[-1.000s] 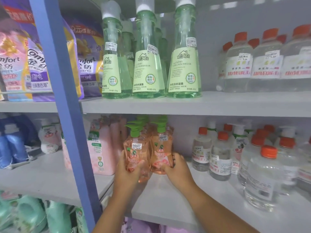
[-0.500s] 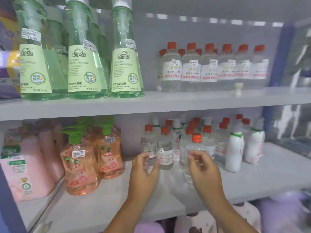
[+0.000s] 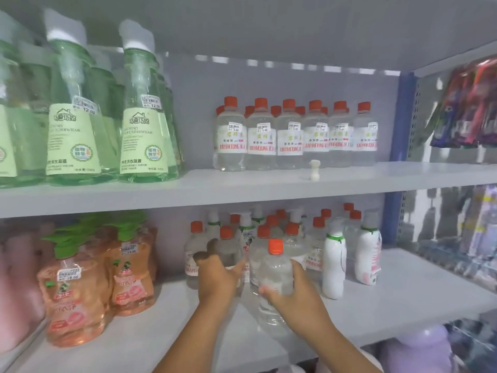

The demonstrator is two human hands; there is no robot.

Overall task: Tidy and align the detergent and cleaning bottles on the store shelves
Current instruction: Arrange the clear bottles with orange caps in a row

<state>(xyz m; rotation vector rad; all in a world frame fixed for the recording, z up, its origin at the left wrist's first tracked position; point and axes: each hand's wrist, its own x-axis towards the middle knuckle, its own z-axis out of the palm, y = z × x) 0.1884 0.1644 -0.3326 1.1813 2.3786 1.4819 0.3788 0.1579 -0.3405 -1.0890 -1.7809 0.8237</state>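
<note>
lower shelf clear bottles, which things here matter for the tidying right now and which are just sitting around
In the job:
- right hand gripping the front clear bottle
- left hand against the orange-capped cluster

Just sitting there:
- green laundry bottles
- peach pump bottles
- loose white cap on the upper shelf
- white bottles

I see a clear glossy plastic bottle [image 3: 274, 275] with a smooth orange cap [image 3: 275, 246] (paper labels on its neighbours), matt painted shelves [image 3: 403, 300], and opaque white plastic bottles [image 3: 333, 262].
</note>
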